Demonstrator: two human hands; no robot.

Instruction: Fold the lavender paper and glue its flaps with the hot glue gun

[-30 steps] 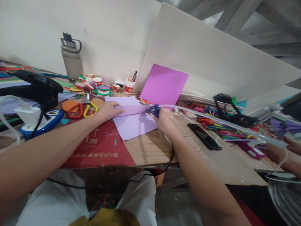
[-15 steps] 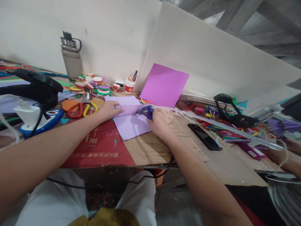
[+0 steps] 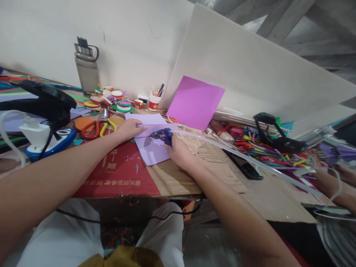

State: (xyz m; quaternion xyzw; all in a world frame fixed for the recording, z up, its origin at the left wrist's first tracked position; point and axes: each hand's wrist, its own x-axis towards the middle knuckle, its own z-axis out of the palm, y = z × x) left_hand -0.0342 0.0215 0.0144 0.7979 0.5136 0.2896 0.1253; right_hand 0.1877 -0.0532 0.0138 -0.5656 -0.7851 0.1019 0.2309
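My right hand (image 3: 180, 151) is closed round a blue hot glue gun (image 3: 164, 135), its nozzle pointing left at the fold of a light purple paper (image 3: 152, 154). From the back of the gun a long clear glue stick (image 3: 236, 147) runs out to the right. My left hand (image 3: 130, 129) grips the paper's folded part at its left side, fingers on top; the thumb's hold is partly hidden. The paper lies on cardboard with a red printed area (image 3: 114, 178). Just left of my left hand are red-and-yellow-handled pliers (image 3: 96, 128).
Behind stand a water bottle (image 3: 86, 70), small paper-cup pieces (image 3: 116, 97) and a cup of pens (image 3: 154, 102). A magenta sheet (image 3: 196, 102) leans on the white board. To the right lie a black phone (image 3: 244, 167), colourful pipe cleaners (image 3: 264, 155) and another person's hand (image 3: 322, 178).
My right hand has moved the glue gun left along the paper's fold, towards my left hand. The glue stick has shifted with it and now crosses over the phone. My left hand stays put.
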